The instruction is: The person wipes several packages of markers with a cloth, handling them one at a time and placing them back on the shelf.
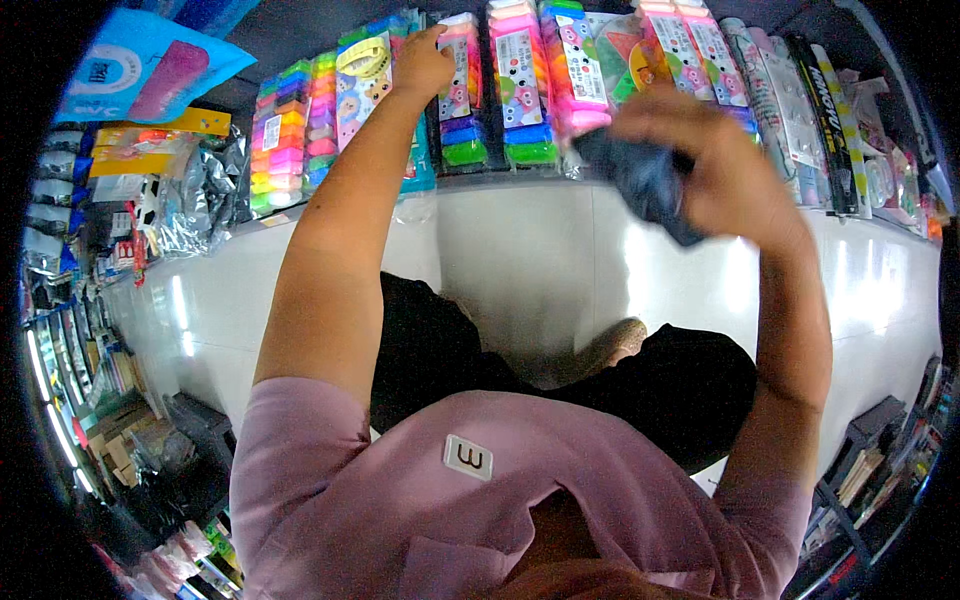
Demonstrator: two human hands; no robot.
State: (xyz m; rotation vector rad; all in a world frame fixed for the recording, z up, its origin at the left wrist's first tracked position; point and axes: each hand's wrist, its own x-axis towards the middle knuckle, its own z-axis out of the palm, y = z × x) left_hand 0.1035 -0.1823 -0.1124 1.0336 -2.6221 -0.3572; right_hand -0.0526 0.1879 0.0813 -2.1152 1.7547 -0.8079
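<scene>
My left hand (426, 66) reaches to the upper left edge of a clear pack of multicoloured modelling clay (459, 97). Its index finger lies by the pack's top corner; whether the fingers grip the pack cannot be made out. My right hand (720, 165), blurred, holds a crumpled dark blue cloth (649, 184) over the shelf's front edge. Behind that cloth stand another clay pack (581, 67) and two more clay packs (679, 49), partly covered by my hand. Between my hands is a clay pack with a printed label (517, 82).
Left of my arm are more clay packs (279, 139) and a pack with a yellow toy watch (364, 75). Rolled tubes (825, 127) stand at right. A blue bag (150, 71) juts out at upper left. Pale tiled floor (525, 247) lies before my bent knees.
</scene>
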